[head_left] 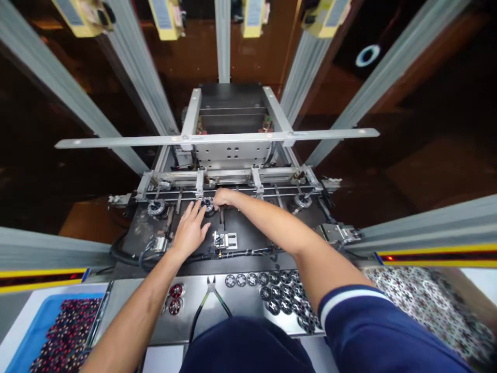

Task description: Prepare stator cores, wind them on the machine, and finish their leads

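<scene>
My left hand [191, 227] reaches over the dark fixture plate with its fingers stretched out and apart. Its fingertips lie at the left edge of a round spoked metal part [208, 205] seated in the fixture. On the other side of that part is my right hand [224, 198], its fingers curled down and pressed together against the edge. What those fingers hold, if anything, is hidden. Similar round parts sit in the fixture at the left [156, 207] and at the right [303, 201]. A small metal clamp block [225, 240] stands just in front of my hands.
On the metal front shelf [240, 324] lie cutting pliers [210, 292], several dark round parts [285, 290] and red-centred discs [176, 305]. A blue tray [42, 321] of small parts is at left; silvery parts [423, 305] are heaped at right. A metal bar [233, 138] crosses above the fixture.
</scene>
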Demonstrator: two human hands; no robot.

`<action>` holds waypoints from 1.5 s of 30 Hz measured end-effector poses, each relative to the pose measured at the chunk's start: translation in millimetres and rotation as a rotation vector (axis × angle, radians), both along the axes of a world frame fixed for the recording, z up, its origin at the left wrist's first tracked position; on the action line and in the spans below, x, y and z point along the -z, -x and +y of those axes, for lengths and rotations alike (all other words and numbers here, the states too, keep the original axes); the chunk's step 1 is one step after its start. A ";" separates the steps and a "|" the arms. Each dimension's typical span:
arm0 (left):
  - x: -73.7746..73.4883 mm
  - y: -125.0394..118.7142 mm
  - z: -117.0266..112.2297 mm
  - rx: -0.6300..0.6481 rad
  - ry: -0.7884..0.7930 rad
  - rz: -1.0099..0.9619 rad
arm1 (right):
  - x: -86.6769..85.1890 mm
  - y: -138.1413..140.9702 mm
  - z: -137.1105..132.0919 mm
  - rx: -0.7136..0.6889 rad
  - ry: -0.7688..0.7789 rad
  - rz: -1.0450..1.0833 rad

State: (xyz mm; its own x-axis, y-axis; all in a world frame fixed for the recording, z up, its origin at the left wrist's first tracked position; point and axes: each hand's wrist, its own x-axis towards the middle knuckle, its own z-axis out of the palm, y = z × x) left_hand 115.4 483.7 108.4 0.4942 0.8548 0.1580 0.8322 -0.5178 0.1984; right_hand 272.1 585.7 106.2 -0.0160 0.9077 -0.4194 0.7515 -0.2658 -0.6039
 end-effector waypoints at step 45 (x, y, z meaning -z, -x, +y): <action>-41.2 -105.5 -0.9 0.245 0.120 0.210 | 0.5 -176.9 -120.7 -0.221 -0.500 -0.128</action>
